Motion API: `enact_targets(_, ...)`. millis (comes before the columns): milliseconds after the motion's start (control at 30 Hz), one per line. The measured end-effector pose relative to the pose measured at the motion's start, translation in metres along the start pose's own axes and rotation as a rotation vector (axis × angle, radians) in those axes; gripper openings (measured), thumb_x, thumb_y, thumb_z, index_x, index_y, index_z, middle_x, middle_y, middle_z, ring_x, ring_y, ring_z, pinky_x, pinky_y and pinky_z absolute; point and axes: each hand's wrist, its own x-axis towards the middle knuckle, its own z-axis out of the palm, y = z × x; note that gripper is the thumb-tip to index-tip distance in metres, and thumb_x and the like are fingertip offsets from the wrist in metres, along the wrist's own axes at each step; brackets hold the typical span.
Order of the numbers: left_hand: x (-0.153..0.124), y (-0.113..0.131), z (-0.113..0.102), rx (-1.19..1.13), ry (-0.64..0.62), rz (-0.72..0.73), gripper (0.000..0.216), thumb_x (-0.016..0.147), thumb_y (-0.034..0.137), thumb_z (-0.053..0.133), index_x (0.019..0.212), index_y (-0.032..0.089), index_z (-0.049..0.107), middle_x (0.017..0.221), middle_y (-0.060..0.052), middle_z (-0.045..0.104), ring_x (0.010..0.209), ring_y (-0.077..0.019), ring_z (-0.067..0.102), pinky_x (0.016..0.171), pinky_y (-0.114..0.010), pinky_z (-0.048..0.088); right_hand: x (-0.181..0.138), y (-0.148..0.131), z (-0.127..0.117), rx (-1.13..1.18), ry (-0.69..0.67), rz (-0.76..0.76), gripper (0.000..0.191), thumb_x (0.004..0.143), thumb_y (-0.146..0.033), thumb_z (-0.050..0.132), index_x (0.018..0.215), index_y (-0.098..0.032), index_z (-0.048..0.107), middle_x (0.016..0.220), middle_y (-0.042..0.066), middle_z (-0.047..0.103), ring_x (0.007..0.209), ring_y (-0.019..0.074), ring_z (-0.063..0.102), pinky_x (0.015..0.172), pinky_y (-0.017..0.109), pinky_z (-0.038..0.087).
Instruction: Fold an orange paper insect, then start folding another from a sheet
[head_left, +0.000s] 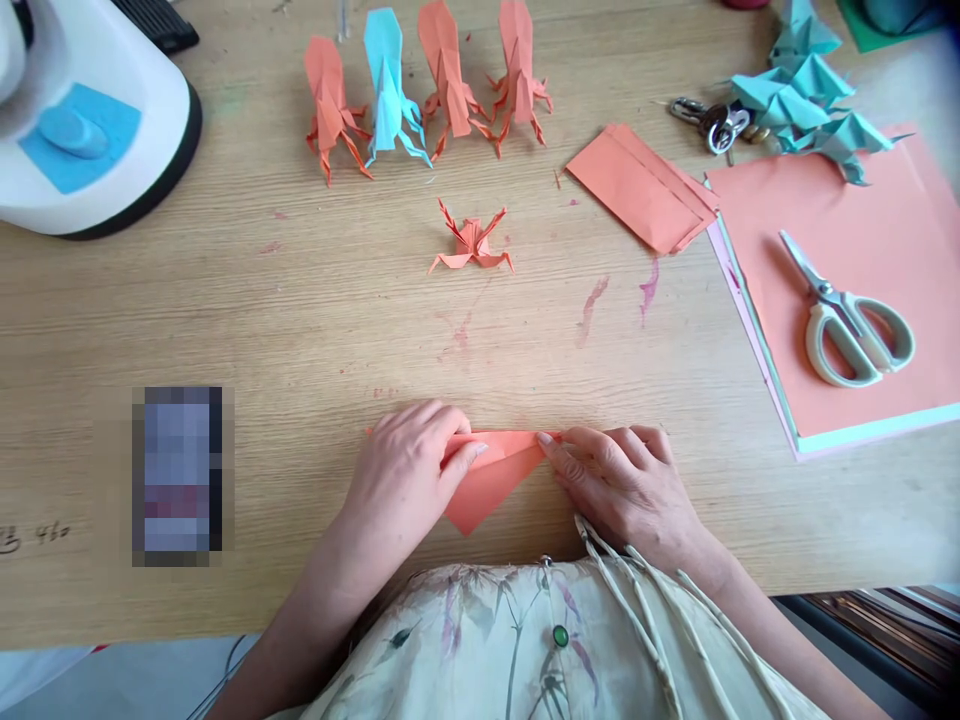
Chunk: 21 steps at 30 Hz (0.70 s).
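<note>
A folded orange paper [491,480] lies on the wooden table [300,330] near its front edge, shaped like a downward-pointing triangle. My left hand [409,470] presses on its left part with fingers laid flat. My right hand [619,475] presses its right corner, fingers together along the top fold. A small orange origami crab [472,243] sits further back, in the middle of the table.
Several orange and blue origami figures [420,85] stand in a row at the back. Folded orange paper [641,188], a stack of coloured sheets [847,260] with scissors [851,320], teal origami figures [806,95], keys [712,120] lie right. A white device [90,120] is far left.
</note>
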Motion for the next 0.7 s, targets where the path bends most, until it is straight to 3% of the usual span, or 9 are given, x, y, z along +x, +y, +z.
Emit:
enact_targets(267, -0.009, -0.013, -0.003, -0.091, 0.014, -0.126, 0.015, 0.091, 0.018, 0.063, 0.079, 0.02, 0.056, 0.082, 0.001, 0.062, 0.075, -0.0164, 0.058, 0.068, -0.029, 0.041, -0.004, 0.002, 0.004, -0.044, 0.0, -0.009, 0.065, 0.095, -0.012, 0.056, 0.156, -0.023, 0.035, 0.117, 0.009, 0.068, 0.087, 0.0225, 0.056, 0.08, 0.042, 0.037)
enact_targets(533, -0.01, -0.013, 0.0, -0.105, 0.034, -0.157, 0.015, 0.092, 0.018, 0.064, 0.078, 0.019, 0.057, 0.083, 0.001, 0.063, 0.076, -0.016, 0.058, 0.071, -0.03, 0.042, -0.005, 0.002, 0.005, -0.053, 0.024, -0.022, 0.05, 0.094, -0.009, 0.056, 0.143, -0.019, 0.052, 0.112, 0.009, 0.069, 0.086, 0.021, 0.056, 0.081, 0.04, 0.037)
enact_targets(700, -0.01, -0.013, 0.0, -0.108, 0.056, -0.166, 0.015, 0.09, 0.015, 0.066, 0.078, 0.019, 0.057, 0.082, 0.001, 0.063, 0.077, -0.0161, 0.058, 0.071, -0.03, 0.042, -0.004, 0.002, 0.005, -0.054, 0.049, -0.025, 0.052, 0.095, -0.01, 0.056, 0.145, -0.02, 0.05, 0.109, 0.009, 0.069, 0.085, 0.0208, 0.058, 0.079, 0.04, 0.037)
